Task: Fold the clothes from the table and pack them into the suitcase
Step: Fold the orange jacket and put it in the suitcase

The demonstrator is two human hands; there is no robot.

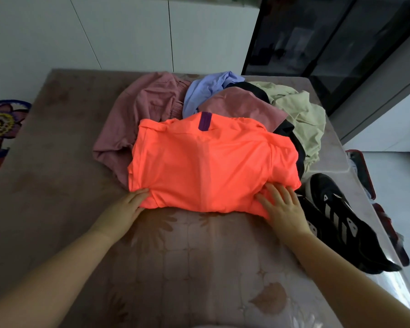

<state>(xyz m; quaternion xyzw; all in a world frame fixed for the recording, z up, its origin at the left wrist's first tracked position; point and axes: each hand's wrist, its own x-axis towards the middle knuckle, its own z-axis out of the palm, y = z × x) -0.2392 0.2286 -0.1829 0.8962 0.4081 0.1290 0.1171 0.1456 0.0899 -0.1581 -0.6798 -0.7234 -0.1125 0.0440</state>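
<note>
A bright orange shirt with a purple neck tag lies partly folded in the middle of the table. My left hand touches its near left corner, fingers straight, fingertips tucked at the fabric's edge. My right hand lies flat on the near right corner with fingers spread. Behind it lie a dusty pink garment, a lilac garment, a second pink piece, a black garment and a pale green garment. A red suitcase shows on the floor at the right.
Black clothing with white stripes hangs over the table's right edge. A patterned cloth covers the table. A flower-shaped rug lies on the floor at left. White cabinets stand behind, a dark glass cabinet at back right.
</note>
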